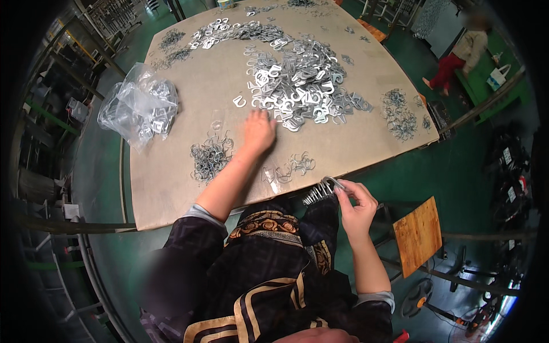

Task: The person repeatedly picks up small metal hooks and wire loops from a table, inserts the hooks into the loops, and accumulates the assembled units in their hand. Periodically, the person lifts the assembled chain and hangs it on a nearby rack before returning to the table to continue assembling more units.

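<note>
My left hand rests on the table at the near left edge of a big heap of flat silver metal hooks. Its fingers are curled down, and what lies under the fingertips is hidden. Just left of it a single metal hook lies apart from the heap. Beyond the table's front edge, over my lap, my right hand pinches a bent metal wire. A row of thin silver pieces hangs strung along this wire; their exact shape is too small to tell.
Small wire-ring piles lie at the table's front left, front middle and right side. A clear plastic bag of metal parts sits at the left edge. A wooden stool stands at right; a person is beyond.
</note>
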### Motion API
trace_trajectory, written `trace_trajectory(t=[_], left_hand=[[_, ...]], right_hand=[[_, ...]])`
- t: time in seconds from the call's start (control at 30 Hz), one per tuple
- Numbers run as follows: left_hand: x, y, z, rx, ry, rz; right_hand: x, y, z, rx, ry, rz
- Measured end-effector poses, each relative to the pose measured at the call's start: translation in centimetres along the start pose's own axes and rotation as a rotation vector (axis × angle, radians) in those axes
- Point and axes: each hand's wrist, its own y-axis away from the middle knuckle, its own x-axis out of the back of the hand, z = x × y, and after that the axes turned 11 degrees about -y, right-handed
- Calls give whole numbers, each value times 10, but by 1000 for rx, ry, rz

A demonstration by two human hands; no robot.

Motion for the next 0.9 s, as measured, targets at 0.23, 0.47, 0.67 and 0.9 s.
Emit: trace_trajectory(t=[0.23,0.47,0.67,0.9], left_hand=[[43,39,-1,-105,502,-50],[82,102,-62,312,-440,-62],[51,107,-58,-61,-110,179],[100,90,-55,-210,174,122]], right_hand=[[1,2,1,16,20,-1],[-1,5,6,5,16,-47],[-13,5,3,2,36,-88],[-13,11,1,22,53,-117]])
